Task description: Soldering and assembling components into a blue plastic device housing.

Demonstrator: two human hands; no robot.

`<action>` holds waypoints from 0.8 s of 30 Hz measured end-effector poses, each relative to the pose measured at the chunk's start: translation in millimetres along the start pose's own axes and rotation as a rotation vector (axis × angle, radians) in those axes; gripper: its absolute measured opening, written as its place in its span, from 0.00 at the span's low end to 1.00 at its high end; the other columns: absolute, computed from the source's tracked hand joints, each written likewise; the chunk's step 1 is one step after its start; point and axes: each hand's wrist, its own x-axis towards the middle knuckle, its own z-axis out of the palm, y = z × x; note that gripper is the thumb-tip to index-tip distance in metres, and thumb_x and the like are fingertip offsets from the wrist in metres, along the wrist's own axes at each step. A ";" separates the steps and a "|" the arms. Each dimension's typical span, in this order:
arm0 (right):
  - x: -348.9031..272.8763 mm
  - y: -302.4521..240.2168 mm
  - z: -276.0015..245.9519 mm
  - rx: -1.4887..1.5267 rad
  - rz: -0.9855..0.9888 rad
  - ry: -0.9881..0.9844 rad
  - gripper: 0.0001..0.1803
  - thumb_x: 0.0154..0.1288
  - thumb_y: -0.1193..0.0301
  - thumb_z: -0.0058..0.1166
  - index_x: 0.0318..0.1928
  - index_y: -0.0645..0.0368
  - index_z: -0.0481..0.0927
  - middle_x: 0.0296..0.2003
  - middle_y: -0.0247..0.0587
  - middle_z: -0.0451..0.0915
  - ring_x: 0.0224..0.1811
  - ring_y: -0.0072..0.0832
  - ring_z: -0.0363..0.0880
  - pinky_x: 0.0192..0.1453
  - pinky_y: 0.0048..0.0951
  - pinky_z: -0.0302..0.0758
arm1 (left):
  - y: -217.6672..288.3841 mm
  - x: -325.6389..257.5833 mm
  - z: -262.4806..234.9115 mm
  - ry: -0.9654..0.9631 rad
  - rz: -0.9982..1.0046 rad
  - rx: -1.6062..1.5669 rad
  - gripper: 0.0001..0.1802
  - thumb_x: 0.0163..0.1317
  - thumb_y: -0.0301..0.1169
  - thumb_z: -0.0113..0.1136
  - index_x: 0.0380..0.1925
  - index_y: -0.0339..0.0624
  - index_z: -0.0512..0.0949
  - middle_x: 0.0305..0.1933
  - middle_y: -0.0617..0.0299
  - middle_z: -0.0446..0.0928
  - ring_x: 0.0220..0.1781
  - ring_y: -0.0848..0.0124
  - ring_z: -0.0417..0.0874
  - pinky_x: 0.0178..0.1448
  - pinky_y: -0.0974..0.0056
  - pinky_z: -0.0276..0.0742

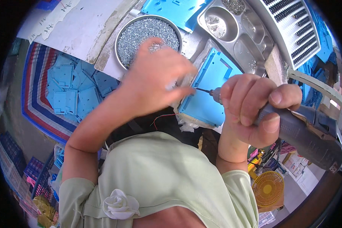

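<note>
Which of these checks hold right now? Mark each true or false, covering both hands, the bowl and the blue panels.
1. The right hand grips a power screwdriver, its bit pointing toward the left hand. True.
2. The left hand wears a glove. False: it is bare.
3. The round bowl holds small silvery metal parts. True.
4. The round bowl sits at the picture's right edge. False: it sits left of the compartment tray.
5. Blue panels lie in the striped bag. True.
</note>
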 end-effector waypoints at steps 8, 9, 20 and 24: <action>-23.5 17.3 23.7 -0.143 0.120 0.086 0.15 0.73 0.68 0.61 0.44 0.56 0.65 0.19 0.34 0.71 0.20 0.25 0.70 0.30 0.34 0.74 | -49.2 -14.3 -21.0 0.034 -0.129 0.480 0.05 0.57 0.37 0.71 0.32 0.54 0.87 0.39 0.72 0.81 0.51 0.66 0.77 0.64 0.47 0.60; -26.6 21.4 23.5 -0.203 0.119 0.047 0.16 0.72 0.69 0.62 0.43 0.56 0.65 0.20 0.35 0.72 0.20 0.25 0.70 0.30 0.34 0.74 | -51.3 -14.0 -20.1 0.061 -0.130 0.457 0.04 0.58 0.37 0.71 0.32 0.54 0.87 0.39 0.72 0.81 0.50 0.66 0.78 0.64 0.47 0.60; -13.5 -1.4 4.8 -0.017 -0.015 0.033 0.15 0.77 0.61 0.54 0.54 0.54 0.69 0.19 0.29 0.71 0.19 0.23 0.70 0.29 0.31 0.71 | -7.4 -14.8 -4.2 -0.043 0.109 0.214 0.10 0.55 0.32 0.71 0.25 0.46 0.76 0.30 0.63 0.75 0.37 0.64 0.76 0.54 0.52 0.61; -17.8 -19.3 9.2 0.013 -0.023 -0.034 0.14 0.79 0.59 0.50 0.57 0.50 0.68 0.21 0.26 0.72 0.21 0.21 0.70 0.30 0.29 0.70 | 16.6 -27.9 4.3 -0.080 0.161 0.074 0.11 0.51 0.30 0.74 0.34 0.47 0.82 0.37 0.68 0.82 0.39 0.69 0.79 0.55 0.54 0.61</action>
